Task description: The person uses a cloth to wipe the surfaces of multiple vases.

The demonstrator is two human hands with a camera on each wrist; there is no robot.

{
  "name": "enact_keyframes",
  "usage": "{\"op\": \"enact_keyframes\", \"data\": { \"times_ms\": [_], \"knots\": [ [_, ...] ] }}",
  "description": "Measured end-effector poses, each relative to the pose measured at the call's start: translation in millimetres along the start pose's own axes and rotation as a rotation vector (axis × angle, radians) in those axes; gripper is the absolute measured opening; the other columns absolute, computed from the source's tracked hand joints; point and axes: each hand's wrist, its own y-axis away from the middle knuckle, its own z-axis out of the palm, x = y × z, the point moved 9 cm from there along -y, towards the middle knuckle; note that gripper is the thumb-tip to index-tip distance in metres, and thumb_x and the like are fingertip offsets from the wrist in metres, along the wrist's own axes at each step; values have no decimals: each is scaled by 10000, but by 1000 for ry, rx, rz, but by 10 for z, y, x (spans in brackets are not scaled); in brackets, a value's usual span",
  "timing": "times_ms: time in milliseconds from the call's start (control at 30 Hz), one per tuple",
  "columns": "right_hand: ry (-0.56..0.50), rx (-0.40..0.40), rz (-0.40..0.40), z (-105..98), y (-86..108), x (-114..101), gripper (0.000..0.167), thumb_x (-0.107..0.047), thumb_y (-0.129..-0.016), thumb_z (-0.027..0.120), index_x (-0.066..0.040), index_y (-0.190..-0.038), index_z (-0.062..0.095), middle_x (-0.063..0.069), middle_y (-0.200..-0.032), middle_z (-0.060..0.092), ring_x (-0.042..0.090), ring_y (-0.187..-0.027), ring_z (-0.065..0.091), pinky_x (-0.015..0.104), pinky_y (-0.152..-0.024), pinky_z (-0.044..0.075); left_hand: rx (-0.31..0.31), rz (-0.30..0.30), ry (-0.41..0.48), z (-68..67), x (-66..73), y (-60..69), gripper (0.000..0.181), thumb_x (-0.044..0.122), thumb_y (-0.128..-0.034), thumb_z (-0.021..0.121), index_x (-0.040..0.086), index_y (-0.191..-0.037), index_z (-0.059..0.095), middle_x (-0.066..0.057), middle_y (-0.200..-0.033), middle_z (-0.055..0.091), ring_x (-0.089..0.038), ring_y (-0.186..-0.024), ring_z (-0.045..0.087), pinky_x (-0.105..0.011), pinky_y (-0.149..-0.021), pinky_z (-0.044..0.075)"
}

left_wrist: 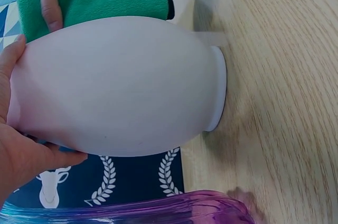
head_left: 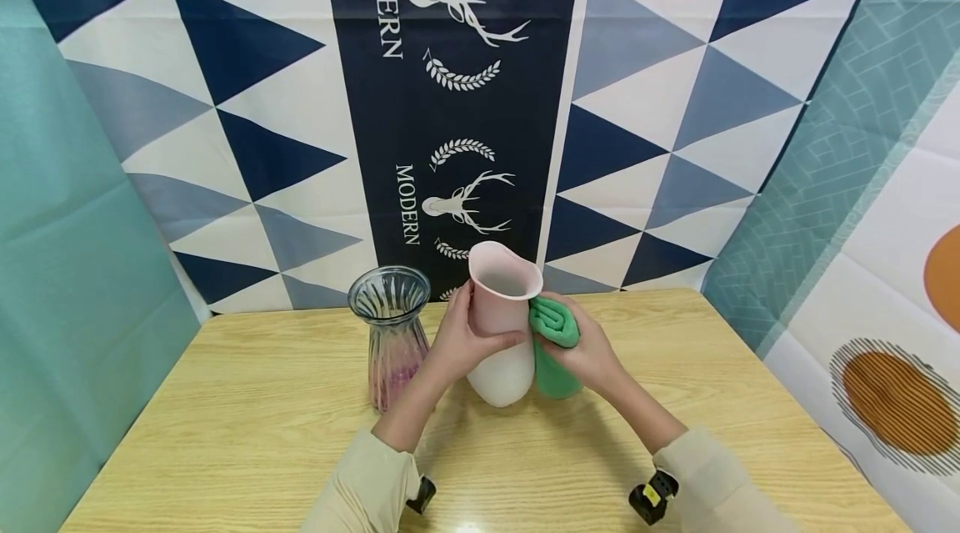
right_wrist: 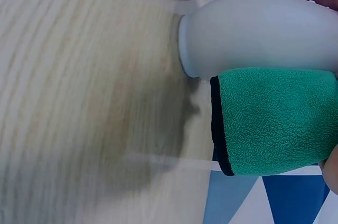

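Observation:
A pale vase (head_left: 501, 370), pinkish at its flared mouth and white lower down, stands near the back of the table. My left hand (head_left: 467, 341) grips it from the left, thumb across the front. On its right side my right hand (head_left: 592, 349) holds a folded green towel (head_left: 553, 323) close against the vase. The towel (right_wrist: 274, 123) shows a dark edge in the right wrist view. Whether the vase's base (left_wrist: 217, 89) touches the tabletop, I cannot tell. Left of my left hand stands a ribbed glass vase (head_left: 392, 329), bluish above and pink below, partly behind my forearm.
The light wooden table (head_left: 262, 416) ends at a patterned backdrop (head_left: 457, 116) right behind the vases. Teal cloth (head_left: 52, 266) hangs at the left, and another patterned sheet (head_left: 862, 333) at the right.

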Motion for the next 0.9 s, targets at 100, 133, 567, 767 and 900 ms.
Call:
{"op": "enact_keyframes", "data": {
  "times_ms": [100, 133, 567, 767, 900],
  "knots": [
    [-10, -9, 8, 13, 27, 6, 595, -10, -778, 723, -120, -1316, 492, 128, -1287, 562, 322, -1202, 515, 523, -991, 431, 1, 5, 2, -4, 8, 0, 993, 339, -655, 850, 115, -1446, 293, -98, -1370, 409, -249, -1226, 438, -457, -1013, 411],
    [-11, -13, 11, 17, 35, 8, 590, -16, -784, 720, -127, -1317, 492, 123, -1296, 557, 321, -1212, 510, 522, -996, 428, 0, 1, 4, -4, 7, 0, 996, 338, -654, 851, 120, -1448, 291, -96, -1373, 407, -249, -1228, 436, -455, -1016, 409],
    [-12, -33, 40, 71, 129, 125, 576, -43, -799, 719, -176, -1315, 502, 97, -1323, 553, 314, -1234, 504, 519, -1009, 422, -3, -13, 14, -6, -28, -12, 991, 324, -657, 849, 144, -1453, 286, -84, -1362, 411, -251, -1223, 449, -458, -1011, 417],
    [7, -45, 57, 116, 185, 219, 567, -59, -800, 721, -208, -1305, 507, 86, -1327, 550, 311, -1245, 495, 510, -1015, 420, -15, -9, 33, -7, -28, -19, 967, 283, -669, 842, 124, -1449, 293, -88, -1354, 420, -252, -1229, 447, -459, -1019, 410],
    [27, -44, 61, 134, 227, 272, 563, -55, -797, 722, -208, -1297, 514, 90, -1321, 555, 319, -1232, 506, 516, -1001, 428, -20, -5, 45, -9, -20, -14, 968, 290, -676, 836, 116, -1451, 283, -100, -1358, 416, -264, -1235, 442, -472, -1023, 405]
  ]
}}
